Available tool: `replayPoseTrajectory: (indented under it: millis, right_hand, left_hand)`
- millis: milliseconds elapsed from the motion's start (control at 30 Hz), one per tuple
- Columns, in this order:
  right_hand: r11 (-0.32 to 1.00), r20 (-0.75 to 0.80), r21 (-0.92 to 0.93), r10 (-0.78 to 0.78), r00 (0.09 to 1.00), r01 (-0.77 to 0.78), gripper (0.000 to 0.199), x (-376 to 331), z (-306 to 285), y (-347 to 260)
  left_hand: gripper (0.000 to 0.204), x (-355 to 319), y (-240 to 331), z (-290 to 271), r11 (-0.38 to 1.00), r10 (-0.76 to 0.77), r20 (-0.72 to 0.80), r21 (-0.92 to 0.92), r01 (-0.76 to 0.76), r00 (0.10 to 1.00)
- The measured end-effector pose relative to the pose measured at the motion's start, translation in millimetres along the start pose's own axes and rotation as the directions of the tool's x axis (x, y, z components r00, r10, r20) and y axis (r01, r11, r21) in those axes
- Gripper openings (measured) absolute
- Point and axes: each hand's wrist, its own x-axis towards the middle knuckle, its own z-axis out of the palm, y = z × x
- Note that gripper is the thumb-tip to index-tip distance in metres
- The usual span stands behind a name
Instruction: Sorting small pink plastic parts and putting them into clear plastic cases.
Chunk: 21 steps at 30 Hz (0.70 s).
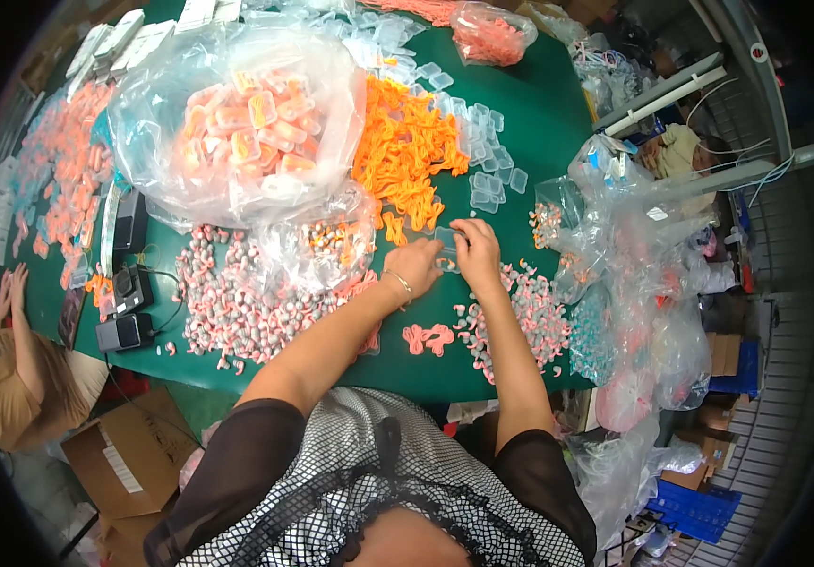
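Over the green table, a small clear plastic box [445,240] is held between my two hands. My left hand [413,267] grips its left side, fingers closed, and my right hand [479,253] closes on its right side. Small pieces seem to lie inside, too small to make out. Just beyond my left hand is a heap of orange looped cords [407,132], with loose clear boxes [488,151] to its right. A pink cord bundle [428,338] lies nearer me. Small grey-and-pink pieces [531,317] are heaped by my right forearm, and a larger heap of similar pieces [237,307] is left of my left forearm.
A large clear bag [142,113] of filled boxes stands at the back left. Black devices [130,288] with a cable sit left. Another person's hands [12,295] show at the far-left edge. Plastic bags [629,312] crowd the right edge; a cardboard box [133,454] is below left.
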Motion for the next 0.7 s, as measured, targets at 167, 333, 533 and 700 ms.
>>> replayPoseTrajectory:
  millis: [167,333,533,700]
  right_hand:
    - [0.991,0.055,-0.112,-0.073,0.996,0.079,0.033,31,17,1]
    - [0.989,0.145,-0.120,-0.073,0.987,0.091,0.033,43,19,11]
    - [0.996,0.112,-0.014,-0.087,0.990,0.089,0.022,31,2,18]
    - [0.980,0.052,0.160,0.109,0.993,-0.116,0.018,4,-21,9]
  left_hand:
    - [0.043,-1,1,-4,1.000,0.005,0.041,-0.011,-0.005,0.999]
    - [0.044,1,-2,-1,1.000,0.023,0.019,-0.016,-0.023,1.000]
    - [0.044,1,-1,0,1.000,0.009,0.041,-0.010,-0.008,0.999]
    - [0.043,1,-5,0,1.000,-0.001,-0.007,-0.017,0.001,1.000]
